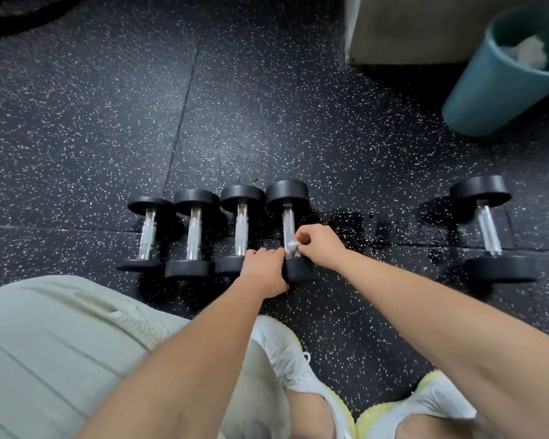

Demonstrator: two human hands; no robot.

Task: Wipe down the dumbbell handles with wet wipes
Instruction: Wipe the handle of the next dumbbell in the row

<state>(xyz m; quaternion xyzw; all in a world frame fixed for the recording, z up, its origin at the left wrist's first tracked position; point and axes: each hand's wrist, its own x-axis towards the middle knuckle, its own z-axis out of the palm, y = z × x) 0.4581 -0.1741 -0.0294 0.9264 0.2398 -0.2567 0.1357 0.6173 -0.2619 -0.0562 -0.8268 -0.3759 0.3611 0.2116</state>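
Mid-wipe on fourth dumbbell [287, 198] in the floor row. Pinching wadded wet wipe [292, 245] in right hand [319, 247], pressed to the knurled handle [288, 221] near its close end. Gripping near weight head [300, 272] with left hand [263, 269], fingers curled over it, likely to stop rolling. Lined up side by side, probably for working left to right. Apart at right, fifth dumbbell [488, 226]; teal bin [488, 90] with white wads [526, 53] beyond.
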